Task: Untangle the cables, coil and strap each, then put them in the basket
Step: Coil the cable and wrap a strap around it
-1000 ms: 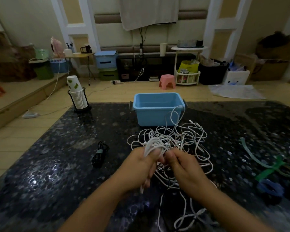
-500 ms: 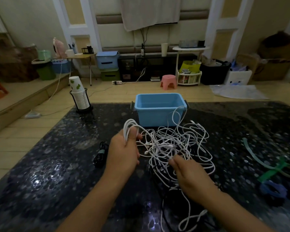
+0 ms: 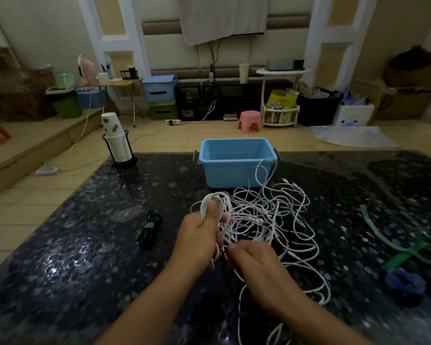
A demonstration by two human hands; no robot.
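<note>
While a loose heap of tangled white cables (image 3: 271, 220) sprawls across the middle of the dark speckled stone worktop (image 3: 85, 245), the left hand (image 3: 199, 235) grips a gathered bundle of white loops, thumb pressed over the strands that arch above the fist. Just beside it, the right hand (image 3: 254, 262) has its fingers curled, pinching strands at the near side of the heap; more white cable trails from there toward the near edge. Directly behind the heap, at the far edge, stands the light blue rectangular plastic basket (image 3: 237, 170), with 1 white loop rising against its front wall near the right corner. Left of the hands lies a coiled black cable (image 3: 148, 229) bound by a pale strap, well apart from the heap. Near the right edge lie green and blue straps (image 3: 403, 255), somewhat blurred. At the far left corner a black wire holder carries a stack of white paper cups (image 3: 116, 143).
</note>
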